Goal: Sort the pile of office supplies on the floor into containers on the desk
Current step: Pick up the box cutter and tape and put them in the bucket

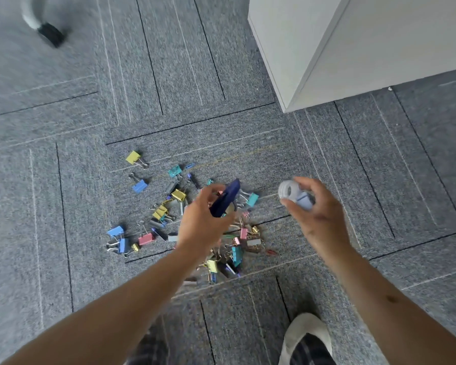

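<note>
L hand (pixel 203 219): fingers curled round a dark blue tool (pixel 225 198), prob. a staple remover or small stapler; exact type unclear w/ blur; it's held in the air above the pile. R hand (pixel 316 214): thumb & fingers grasping a clear tape roll (pixel 290 192) w/ a pale blue part; also off the floor, just right of the pile. Both hands are full, so neither can take more.

Below the hands, the pile of office supplies (pixel 159 212) lies on the grey carpet floor (pixel 63 180); mostly binder clips in yellow, blue, teal, pink & grey, plus a few paper clips; thickest under the L hand, w/ strays to the left, e.g. a yellow clip (pixel 133 157) & a blue clip (pixel 139 186) apart from the centre.

Upper right: a white panel (pixel 353 48), prob. the side of the bench or a cabinet; bench top & containers not in view. Upper left: a chair caster (pixel 50 34), blurred. Bottom edge: a pale shoe (pixel 307 335).

Step in hand, as I judge it: carry these 2 items up to the containers. To do it well: keep both grips firm while rising; drop tool & tape into separate containers, 1 kind each; don't tread on loose clips. For the many clips not yet sorted, sweep strays inward, then scoop handfuls by kind rather than 1 at a time.
</note>
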Tool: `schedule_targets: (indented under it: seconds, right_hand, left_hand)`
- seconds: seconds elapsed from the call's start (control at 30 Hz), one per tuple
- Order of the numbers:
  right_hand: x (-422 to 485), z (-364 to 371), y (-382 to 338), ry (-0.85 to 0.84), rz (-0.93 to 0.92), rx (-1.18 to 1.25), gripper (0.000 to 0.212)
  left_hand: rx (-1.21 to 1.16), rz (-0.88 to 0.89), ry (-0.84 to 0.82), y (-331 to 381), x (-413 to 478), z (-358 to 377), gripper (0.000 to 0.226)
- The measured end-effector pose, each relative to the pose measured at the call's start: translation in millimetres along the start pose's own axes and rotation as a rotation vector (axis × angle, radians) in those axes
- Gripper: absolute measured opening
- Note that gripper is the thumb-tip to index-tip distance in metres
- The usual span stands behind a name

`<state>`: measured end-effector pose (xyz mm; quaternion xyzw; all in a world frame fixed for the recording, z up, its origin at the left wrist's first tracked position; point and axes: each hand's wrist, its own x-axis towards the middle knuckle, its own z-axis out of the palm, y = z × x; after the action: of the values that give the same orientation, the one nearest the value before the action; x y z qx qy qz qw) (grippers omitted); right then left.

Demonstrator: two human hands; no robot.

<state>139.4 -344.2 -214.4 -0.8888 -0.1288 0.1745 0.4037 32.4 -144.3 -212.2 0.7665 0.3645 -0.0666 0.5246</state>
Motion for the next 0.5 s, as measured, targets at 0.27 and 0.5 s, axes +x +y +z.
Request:
schedule_targets:
  seconds: [0.27, 0.5]
  right_hand:
    - [10, -32, -172, -0.009, -0.188, 0.125, 0.054]
    - [9, -110, -314, 0.097, -0.332, 0.183, 0.045]
  left_hand:
    - [-0.17, 0.131, 0.194, 90, -32, -131, 0.052]
    - [-0.291, 0.325, 0.279, 214, -73, -209, 0.047]
